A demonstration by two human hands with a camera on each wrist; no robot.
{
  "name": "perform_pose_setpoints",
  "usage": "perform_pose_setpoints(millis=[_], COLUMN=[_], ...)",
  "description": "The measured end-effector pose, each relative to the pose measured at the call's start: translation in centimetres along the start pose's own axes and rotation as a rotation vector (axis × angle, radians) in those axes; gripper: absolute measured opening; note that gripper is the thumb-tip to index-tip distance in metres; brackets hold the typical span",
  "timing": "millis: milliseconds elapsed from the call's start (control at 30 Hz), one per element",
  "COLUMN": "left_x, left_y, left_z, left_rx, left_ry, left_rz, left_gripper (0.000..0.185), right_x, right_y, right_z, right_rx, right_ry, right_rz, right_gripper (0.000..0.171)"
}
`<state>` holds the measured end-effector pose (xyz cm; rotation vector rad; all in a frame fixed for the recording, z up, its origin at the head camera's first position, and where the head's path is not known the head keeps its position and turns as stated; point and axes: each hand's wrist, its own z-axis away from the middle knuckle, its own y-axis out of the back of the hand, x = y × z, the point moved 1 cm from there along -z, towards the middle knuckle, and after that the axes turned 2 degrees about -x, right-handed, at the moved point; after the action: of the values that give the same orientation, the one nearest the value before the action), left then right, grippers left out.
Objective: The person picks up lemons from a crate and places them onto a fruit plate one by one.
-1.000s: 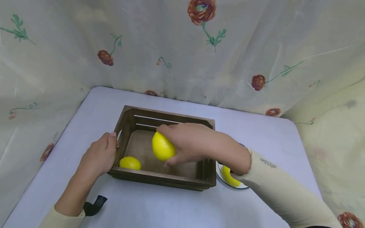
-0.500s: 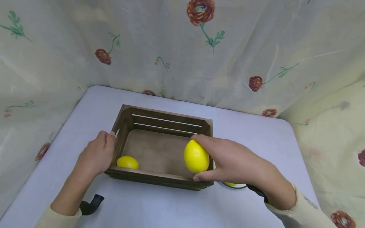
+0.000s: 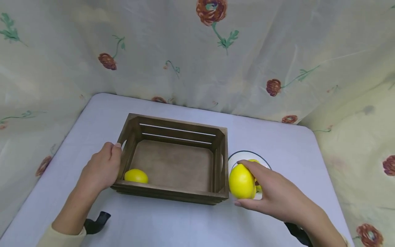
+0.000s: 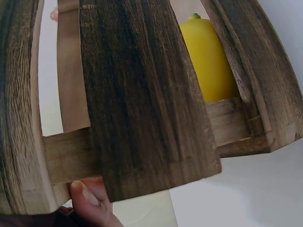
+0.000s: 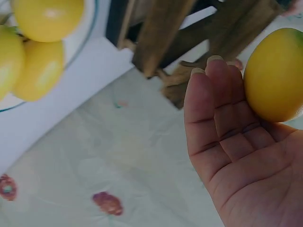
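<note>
The wooden crate [image 3: 172, 161] sits mid-table, and the left hand [image 3: 100, 169] curls over its left wall; it looks stiff and solid, easy to steady by that rim. Just right of it, over the plate [image 3: 234, 158], the right hand [image 3: 271, 192] cups a lemon [image 3: 241, 181]. It's probably light, firm and a bit slick, so best wrapped around the middle.

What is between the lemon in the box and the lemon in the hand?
In the head view, the crate's bare wooden floor and its right end wall lie between the lemon in the crate and the lemon that the right hand holds.
</note>
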<state>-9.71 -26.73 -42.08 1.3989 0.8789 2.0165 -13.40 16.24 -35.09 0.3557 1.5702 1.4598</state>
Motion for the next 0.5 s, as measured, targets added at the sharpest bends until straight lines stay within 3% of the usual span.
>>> perform_pose_setpoints(millis=[267,500], left_x=[0.0,0.0], left_y=[0.0,-0.1], left_z=[0.1,0.1], left_rx=[0.010,0.003], left_ry=[-0.010,-0.006], left_rz=[0.004,0.010], left_gripper=[0.063,0.063], right_x=[2.3,4.6], right_y=[-1.4,-3.0], right_z=[0.6,-0.3], right_rx=[0.009,0.036], right_ry=[-0.069,-0.176], right_rz=[0.019,-0.041], right_gripper=[0.079,0.087])
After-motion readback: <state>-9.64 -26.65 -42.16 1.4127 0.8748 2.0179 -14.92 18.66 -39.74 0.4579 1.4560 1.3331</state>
